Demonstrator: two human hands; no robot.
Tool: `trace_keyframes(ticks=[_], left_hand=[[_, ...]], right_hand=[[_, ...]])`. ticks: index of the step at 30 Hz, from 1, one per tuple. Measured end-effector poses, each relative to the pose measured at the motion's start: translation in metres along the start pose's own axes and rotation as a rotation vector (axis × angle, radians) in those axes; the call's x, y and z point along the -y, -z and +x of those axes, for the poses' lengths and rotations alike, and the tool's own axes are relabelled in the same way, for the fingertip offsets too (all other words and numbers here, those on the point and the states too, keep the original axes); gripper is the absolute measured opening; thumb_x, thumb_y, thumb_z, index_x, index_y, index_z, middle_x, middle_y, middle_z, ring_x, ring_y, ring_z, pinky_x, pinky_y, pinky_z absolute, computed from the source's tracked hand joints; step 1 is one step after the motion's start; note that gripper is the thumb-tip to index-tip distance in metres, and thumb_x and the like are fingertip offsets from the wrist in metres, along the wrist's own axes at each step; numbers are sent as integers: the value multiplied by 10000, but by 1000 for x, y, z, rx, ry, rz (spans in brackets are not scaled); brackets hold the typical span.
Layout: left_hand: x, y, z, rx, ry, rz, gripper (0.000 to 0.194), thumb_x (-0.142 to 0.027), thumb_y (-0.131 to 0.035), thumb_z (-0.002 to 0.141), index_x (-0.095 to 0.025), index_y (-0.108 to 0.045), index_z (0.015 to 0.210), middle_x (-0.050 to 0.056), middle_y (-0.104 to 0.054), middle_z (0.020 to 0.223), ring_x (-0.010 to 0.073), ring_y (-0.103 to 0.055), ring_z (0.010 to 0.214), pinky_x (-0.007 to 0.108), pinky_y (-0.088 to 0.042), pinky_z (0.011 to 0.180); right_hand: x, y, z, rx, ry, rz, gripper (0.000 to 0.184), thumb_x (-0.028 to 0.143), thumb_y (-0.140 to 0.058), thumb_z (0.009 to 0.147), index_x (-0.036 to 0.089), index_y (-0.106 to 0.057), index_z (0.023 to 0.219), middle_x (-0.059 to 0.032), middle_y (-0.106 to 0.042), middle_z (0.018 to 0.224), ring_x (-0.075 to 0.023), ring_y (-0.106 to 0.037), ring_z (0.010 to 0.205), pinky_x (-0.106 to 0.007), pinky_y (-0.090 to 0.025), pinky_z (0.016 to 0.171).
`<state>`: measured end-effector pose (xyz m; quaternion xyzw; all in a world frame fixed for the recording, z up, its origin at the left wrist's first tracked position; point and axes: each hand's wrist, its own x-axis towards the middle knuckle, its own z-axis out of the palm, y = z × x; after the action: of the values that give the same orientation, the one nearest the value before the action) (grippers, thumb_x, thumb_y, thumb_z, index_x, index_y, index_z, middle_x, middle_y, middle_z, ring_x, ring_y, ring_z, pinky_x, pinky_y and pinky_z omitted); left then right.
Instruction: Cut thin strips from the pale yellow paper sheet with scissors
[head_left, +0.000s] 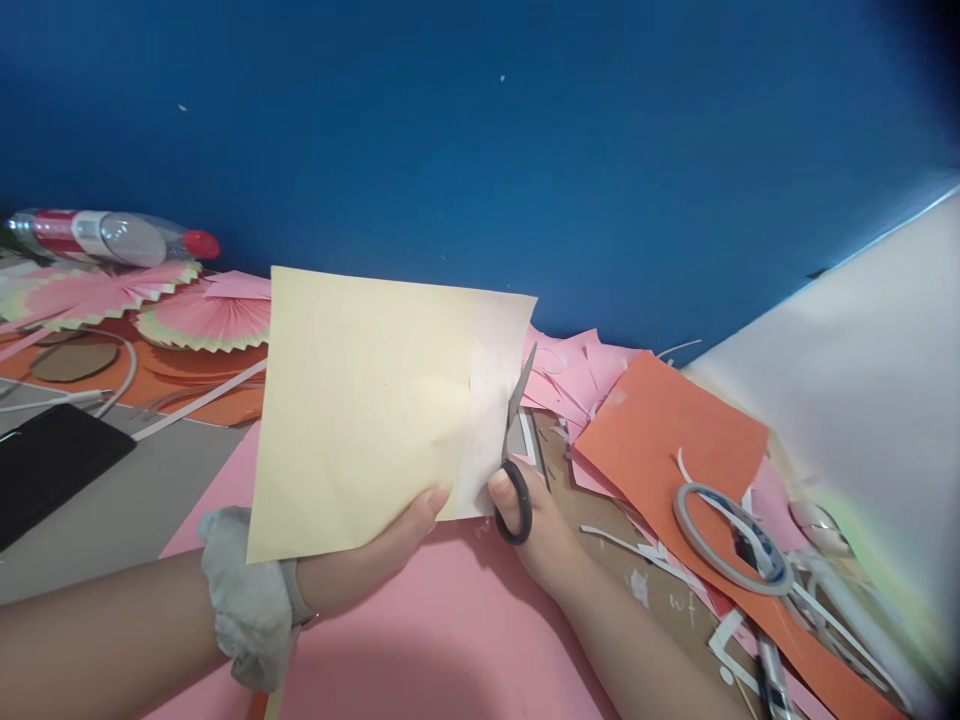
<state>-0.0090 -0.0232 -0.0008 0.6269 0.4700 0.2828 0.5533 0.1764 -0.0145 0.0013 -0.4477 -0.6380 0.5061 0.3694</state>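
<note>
My left hand (390,545) pinches the bottom edge of a pale yellow sheet of paper (360,400) and holds it upright; a grey scrunchie sits on that wrist. My right hand (536,525) is closed on black-handled scissors (516,470), thumb through one loop. The blades point up along the sheet's right edge, beside a lighter strip of the paper. Both hands hover over a large pink sheet (420,640) lying flat below them.
An orange sheet (660,430), pink scraps (577,375) and a tape ring (720,535) lie at the right. Pink pleated paper fans (202,320) and a bottle (112,237) lie at the far left. A black flat object (45,465) sits at the left. A blue wall stands behind.
</note>
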Motion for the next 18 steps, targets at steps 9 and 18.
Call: trace_keyframes(ticks=[9, 18], left_hand=[[14, -3, 0, 76, 184, -322, 537, -494, -455, 852, -207, -461, 1306, 48, -524, 1306, 269, -435, 1242, 411, -342, 1081], [11, -3, 1, 22, 147, -273, 566, -500, -530, 812, -280, -429, 1323, -9, -443, 1368, 254, -400, 1268, 406, -226, 1124]], right_hand=[[0, 0, 2, 46, -8, 27, 434, 504, -365, 900, 177, -582, 1086, -54, -642, 878, -199, -572, 772, -287, -455, 670], [3, 0, 2, 52, -16, 33, 480, 539, -368, 883, 186, -579, 1131, -67, -656, 962, -220, -595, 846, -302, -471, 732]])
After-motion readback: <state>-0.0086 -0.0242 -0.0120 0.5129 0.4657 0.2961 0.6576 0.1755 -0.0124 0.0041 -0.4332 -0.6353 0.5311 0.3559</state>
